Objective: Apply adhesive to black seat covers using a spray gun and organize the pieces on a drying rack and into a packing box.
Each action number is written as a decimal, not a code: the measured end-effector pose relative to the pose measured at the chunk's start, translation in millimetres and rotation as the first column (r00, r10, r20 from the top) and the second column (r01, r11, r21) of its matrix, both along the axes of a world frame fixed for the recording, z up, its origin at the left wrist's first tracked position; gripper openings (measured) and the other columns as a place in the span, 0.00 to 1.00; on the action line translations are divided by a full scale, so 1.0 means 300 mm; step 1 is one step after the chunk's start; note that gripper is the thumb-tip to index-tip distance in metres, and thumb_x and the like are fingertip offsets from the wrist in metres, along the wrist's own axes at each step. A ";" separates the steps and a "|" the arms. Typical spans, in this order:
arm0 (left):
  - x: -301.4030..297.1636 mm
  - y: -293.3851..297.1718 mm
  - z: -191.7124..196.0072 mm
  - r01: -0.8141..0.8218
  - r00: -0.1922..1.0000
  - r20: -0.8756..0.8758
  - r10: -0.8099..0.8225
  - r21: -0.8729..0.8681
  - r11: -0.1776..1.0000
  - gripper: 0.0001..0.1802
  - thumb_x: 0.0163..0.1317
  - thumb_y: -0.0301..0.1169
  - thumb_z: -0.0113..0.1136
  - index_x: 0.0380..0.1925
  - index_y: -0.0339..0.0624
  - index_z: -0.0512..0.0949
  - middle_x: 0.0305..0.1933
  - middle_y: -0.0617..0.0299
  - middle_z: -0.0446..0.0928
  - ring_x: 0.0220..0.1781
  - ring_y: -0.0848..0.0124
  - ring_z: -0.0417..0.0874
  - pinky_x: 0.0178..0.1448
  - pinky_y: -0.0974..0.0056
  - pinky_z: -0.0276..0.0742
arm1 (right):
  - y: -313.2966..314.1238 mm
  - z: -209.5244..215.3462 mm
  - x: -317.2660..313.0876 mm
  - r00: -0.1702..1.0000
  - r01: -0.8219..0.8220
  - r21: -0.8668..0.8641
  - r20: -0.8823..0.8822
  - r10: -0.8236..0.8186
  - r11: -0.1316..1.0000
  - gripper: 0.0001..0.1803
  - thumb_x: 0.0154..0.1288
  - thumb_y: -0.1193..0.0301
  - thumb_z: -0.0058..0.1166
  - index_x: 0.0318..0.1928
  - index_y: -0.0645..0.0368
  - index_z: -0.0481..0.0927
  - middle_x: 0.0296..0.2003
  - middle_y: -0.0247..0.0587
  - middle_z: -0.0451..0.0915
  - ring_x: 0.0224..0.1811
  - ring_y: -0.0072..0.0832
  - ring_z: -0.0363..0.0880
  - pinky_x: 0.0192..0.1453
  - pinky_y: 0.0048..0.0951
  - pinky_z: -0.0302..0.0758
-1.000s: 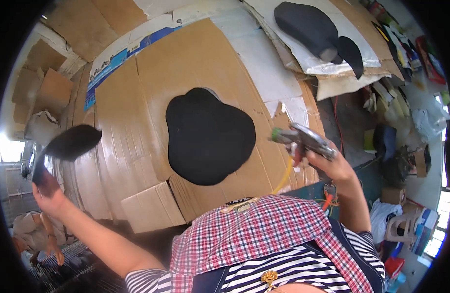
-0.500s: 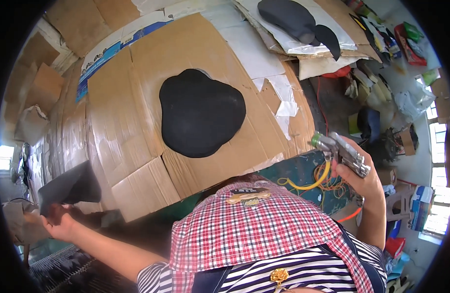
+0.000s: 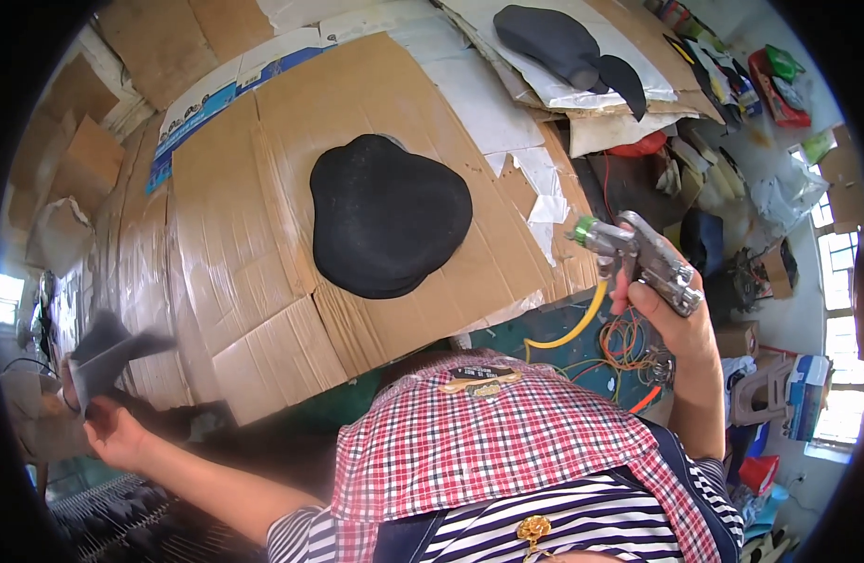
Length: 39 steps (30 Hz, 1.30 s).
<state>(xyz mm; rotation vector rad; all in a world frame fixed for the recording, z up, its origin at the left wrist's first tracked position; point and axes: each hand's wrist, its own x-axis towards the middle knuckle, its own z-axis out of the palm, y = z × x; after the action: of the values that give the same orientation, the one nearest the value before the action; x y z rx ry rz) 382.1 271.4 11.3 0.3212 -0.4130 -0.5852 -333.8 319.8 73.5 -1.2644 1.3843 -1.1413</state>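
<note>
My right hand (image 3: 676,314) is closed around a metal spray gun (image 3: 652,258) with a green ring at its front end and a yellow hose (image 3: 573,333) below it. The gun is held up off the right edge of the cardboard-covered table (image 3: 216,216). A black, rounded, three-lobed pad (image 3: 390,220) lies flat in the middle of that cardboard. Out at the far left, my left hand (image 3: 122,439) has its fingers curled at the lower end of a thin dark sheet (image 3: 108,361), which is bent and smeared by motion.
At the back right, dark shaped pieces (image 3: 549,47) lie on stacked cardboard and white sheets. Orange hose coils (image 3: 622,342) lie on the green floor at right. A grey stool (image 3: 765,389) and bags stand further right. A dark wire rack (image 3: 132,516) is at lower left.
The spray gun has risen and moved slightly left in my right hand. At the left, the dark sheet has folded and swung leftward; my left hand has barely shifted. The black pad stays put.
</note>
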 end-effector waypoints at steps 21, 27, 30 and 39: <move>-1.238 -0.464 -0.779 -0.701 0.135 0.408 -0.903 0.683 0.203 0.17 0.51 0.33 0.59 0.44 0.46 0.78 0.43 0.57 0.78 0.47 0.62 0.78 0.53 0.58 0.72 | -0.010 0.017 -0.105 0.948 -0.264 0.264 -0.104 0.299 0.928 0.30 0.54 0.75 0.58 0.59 0.64 0.66 0.36 0.37 0.76 0.35 0.19 0.73 0.41 0.22 0.72; -1.351 -0.458 -0.727 -0.870 -0.051 0.423 -0.905 0.427 0.248 0.15 0.53 0.35 0.59 0.42 0.45 0.77 0.51 0.59 0.70 0.53 0.61 0.73 0.55 0.52 0.69 | -0.055 -0.015 -0.099 0.988 -0.147 0.147 0.058 0.140 0.978 0.27 0.54 0.77 0.58 0.57 0.64 0.69 0.41 0.36 0.76 0.39 0.17 0.72 0.43 0.20 0.70; -1.352 -0.464 -0.727 -0.858 -0.045 0.437 -0.898 0.444 0.259 0.10 0.53 0.33 0.58 0.36 0.44 0.78 0.48 0.58 0.73 0.50 0.60 0.75 0.52 0.54 0.71 | -0.017 -0.002 -0.137 0.949 -0.314 0.217 0.043 0.313 0.924 0.29 0.52 0.76 0.61 0.56 0.65 0.69 0.36 0.34 0.76 0.35 0.16 0.72 0.39 0.20 0.70; -1.291 -0.508 -0.862 -0.366 0.599 0.255 -0.759 0.930 0.023 0.04 0.47 0.24 0.58 0.26 0.41 0.78 0.25 0.62 0.76 0.31 0.67 0.78 0.34 0.61 0.77 | 0.027 0.003 -0.192 0.970 -0.242 0.289 0.102 0.221 0.926 0.32 0.52 0.72 0.62 0.58 0.67 0.66 0.34 0.36 0.76 0.35 0.18 0.71 0.41 0.21 0.71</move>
<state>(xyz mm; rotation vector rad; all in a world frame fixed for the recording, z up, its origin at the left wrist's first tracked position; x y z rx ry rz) -5.1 118.9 -247.4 2.1287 -0.8843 -1.0441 -391.3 328.0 74.3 -1.1234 1.2638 -0.7713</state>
